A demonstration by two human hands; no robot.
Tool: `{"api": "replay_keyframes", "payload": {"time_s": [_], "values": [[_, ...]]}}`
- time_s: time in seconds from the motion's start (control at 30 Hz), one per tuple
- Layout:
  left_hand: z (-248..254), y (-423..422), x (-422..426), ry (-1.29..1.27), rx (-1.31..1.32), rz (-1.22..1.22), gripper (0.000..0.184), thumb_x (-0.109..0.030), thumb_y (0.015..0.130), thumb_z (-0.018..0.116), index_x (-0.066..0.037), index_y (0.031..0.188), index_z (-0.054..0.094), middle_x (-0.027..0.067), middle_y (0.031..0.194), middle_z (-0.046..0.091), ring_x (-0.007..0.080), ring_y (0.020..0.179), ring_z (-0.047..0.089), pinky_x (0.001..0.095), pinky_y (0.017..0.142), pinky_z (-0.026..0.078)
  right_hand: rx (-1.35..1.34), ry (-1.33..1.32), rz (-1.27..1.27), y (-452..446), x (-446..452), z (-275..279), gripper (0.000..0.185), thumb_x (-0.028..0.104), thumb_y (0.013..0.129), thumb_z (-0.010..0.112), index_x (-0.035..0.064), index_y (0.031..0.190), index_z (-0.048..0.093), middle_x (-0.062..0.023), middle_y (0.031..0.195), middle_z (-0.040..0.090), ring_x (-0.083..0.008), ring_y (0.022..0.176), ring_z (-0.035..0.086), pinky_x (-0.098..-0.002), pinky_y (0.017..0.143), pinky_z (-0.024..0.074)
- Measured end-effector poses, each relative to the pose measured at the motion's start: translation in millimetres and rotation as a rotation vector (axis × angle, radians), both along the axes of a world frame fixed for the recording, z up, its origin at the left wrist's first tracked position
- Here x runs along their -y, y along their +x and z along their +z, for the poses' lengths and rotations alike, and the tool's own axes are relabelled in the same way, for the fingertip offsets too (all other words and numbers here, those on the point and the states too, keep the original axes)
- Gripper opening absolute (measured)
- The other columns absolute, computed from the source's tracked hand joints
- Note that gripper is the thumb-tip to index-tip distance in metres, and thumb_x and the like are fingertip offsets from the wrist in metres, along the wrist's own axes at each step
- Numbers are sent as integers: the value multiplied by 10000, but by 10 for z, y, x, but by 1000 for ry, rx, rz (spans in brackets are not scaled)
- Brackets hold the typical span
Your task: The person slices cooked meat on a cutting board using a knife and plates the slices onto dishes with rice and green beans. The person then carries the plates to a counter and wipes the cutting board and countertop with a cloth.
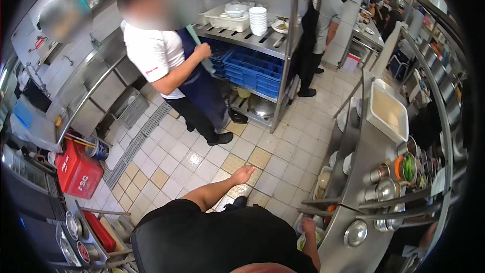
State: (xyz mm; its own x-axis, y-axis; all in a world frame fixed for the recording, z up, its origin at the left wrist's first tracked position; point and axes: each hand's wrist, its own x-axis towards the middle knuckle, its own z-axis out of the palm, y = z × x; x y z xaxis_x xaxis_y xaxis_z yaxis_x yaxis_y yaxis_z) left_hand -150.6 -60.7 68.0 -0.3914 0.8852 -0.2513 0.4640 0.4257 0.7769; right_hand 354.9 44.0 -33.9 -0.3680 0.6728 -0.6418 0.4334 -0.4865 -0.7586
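Observation:
My left hand (244,175) is held out in front of my black shirt, above the tiled floor. Its fingers are loosely curled together, and nothing shows in them. By the lower edge of the steel counter, my right hand (307,226) is lowered, with its fingers closed and partly hidden. A pale, see-through thing shows at its fingertips, too small to name. Just below that hand are some green leafy vegetables (301,245), mostly covered by my arm. A round metal lid (355,233) lies on the steel counter (336,245) to the right.
A person in a white shirt (156,60) stands ahead, beside a steel rack (285,65) with white bowls (258,21) and blue crates (252,73). A red box (78,169) is at left. On the right counter stand a white tub (386,111) and several metal pots.

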Motion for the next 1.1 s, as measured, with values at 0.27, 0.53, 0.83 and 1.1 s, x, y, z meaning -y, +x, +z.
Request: {"api": "replay_keyframes", "payload": {"time_s": [0.27, 0.53, 0.83, 1.1], "values": [[-678, -158, 761, -487, -1, -106, 771, -597, 968, 327, 85, 1225, 579, 301, 1255, 571, 378, 1201, 557, 403, 1023, 436, 545, 699, 1236, 414, 509, -178, 214, 272, 880, 611, 64, 850, 656, -39, 772, 642, -201, 659, 623, -361, 539, 472], [-500, -163, 1250, -842, 88, -107, 745, -595, 950, 403, 75, 1211, 597, 265, 1227, 607, 384, 975, 662, 459, 651, 591, 504, -283, 375, 966, 1236, -303, 367, 390, 936, 548, 79, 1120, 612, -77, 936, 692, -234, 625, 623, -369, 497, 455], [-499, -52, 299, -516, -54, -275, 675, -546, 956, 397, 48, 1178, 625, 278, 1209, 609, 391, 1160, 575, 426, 994, 452, 352, 328, 580, 299, 559, 3, 156, 243, 801, 594, 111, 862, 650, -139, 769, 639, -361, 744, 638, -485, 635, 500], [-303, 160, -13, -431, -20, -279, 677, -569, 943, 409, 14, 1219, 614, 251, 1242, 602, 379, 1207, 544, 420, 1040, 411, 383, 526, 707, 82, 281, -114, 155, 257, 801, 612, 104, 807, 637, -154, 763, 635, -369, 709, 632, -471, 612, 499]]}}
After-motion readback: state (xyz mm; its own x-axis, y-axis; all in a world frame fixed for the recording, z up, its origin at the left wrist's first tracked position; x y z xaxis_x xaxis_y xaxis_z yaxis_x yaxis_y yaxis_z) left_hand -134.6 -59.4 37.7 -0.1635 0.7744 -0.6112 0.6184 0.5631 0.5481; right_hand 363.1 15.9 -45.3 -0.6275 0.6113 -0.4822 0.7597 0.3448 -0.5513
